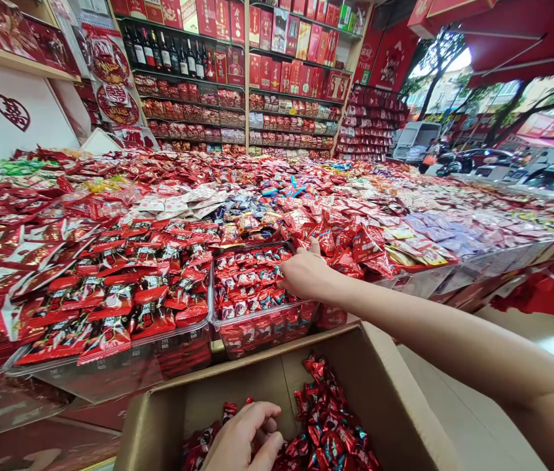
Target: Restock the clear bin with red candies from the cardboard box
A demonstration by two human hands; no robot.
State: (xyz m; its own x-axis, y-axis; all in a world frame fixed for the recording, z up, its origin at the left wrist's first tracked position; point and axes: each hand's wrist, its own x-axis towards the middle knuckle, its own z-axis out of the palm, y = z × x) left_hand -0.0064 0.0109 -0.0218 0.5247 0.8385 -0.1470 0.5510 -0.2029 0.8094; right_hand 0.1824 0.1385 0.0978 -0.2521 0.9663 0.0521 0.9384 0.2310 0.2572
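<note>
My right hand (303, 269) reaches over the right edge of a clear plastic bin (264, 318). Its fingers bend down at the small red wrapped candies (244, 275) lying in rows there, and one finger sticks up. The hand hides what is under its fingertips. Low in the view, my left hand (247, 439) is inside an open cardboard box (399, 392), loosely curved, with a gap between thumb and fingers. Beneath and beside it are loose red candies (333, 425) with some teal on the wrappers. No candy is plainly gripped in it.
Left of the bin stands another clear bin with larger red packets (120, 294). Red triangular packets (369, 245) are heaped to the right. Mixed sweets cover the display behind. Shelves of bottles (166, 52) and red boxes (277, 72) line the back; a street lies at the right.
</note>
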